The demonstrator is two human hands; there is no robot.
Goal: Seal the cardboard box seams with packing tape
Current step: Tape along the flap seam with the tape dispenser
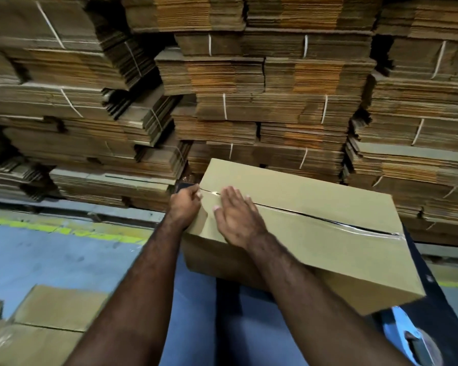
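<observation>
A closed brown cardboard box (302, 186) lies tilted in front of me. Shiny clear tape (328, 220) runs along its centre seam from the left end to the right end, wrinkled toward the right. My left hand (185, 204) is curled over the box's left top edge, where the seam ends, with the thumb on top. A small dark object (183, 185) shows just behind that hand; I cannot tell what it is or whether the hand holds it. My right hand (238, 220) lies flat, fingers apart, on the taped seam near the left end.
Tall stacks of bundled flat cardboard (249, 107) fill the whole background, close behind the box. Flat cardboard pieces (58, 310) lie on the blue floor at lower left, beyond a yellow floor line (64, 228). A blue tape dispenser (413, 336) sits at lower right.
</observation>
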